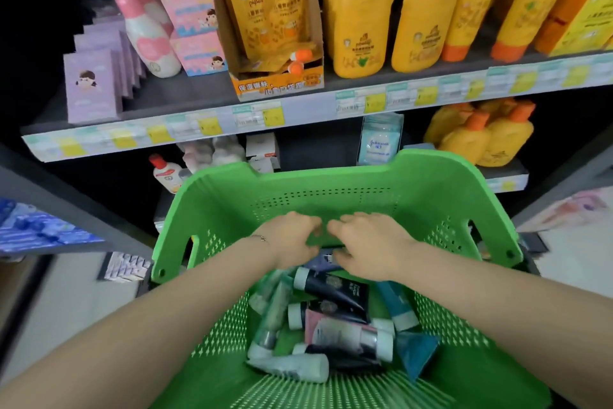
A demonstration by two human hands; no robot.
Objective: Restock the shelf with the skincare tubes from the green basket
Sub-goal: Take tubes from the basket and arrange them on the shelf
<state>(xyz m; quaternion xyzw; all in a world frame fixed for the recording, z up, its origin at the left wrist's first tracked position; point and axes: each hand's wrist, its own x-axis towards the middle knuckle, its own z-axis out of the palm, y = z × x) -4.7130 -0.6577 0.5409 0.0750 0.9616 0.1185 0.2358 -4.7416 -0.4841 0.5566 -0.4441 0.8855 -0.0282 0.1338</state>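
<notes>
The left hand (292, 239) and the right hand (370, 244) are both inside the green basket (331, 199), close together near its far wall. Their fingers are bent downward. The picture is blurred there, so I cannot tell if either hand is gripping anything. Just under the fingertips, between the two hands, the end of a dark tube (326, 256) shows.

The other tubes (341, 332) lie in a loose heap on the basket floor, below the wrists and toward the person. They are black, pink-white, teal, green and white, most with white caps, and they lie flat across each other.

Behind the basket stands the shelf (298, 107) with yellow bottles (361, 27).
</notes>
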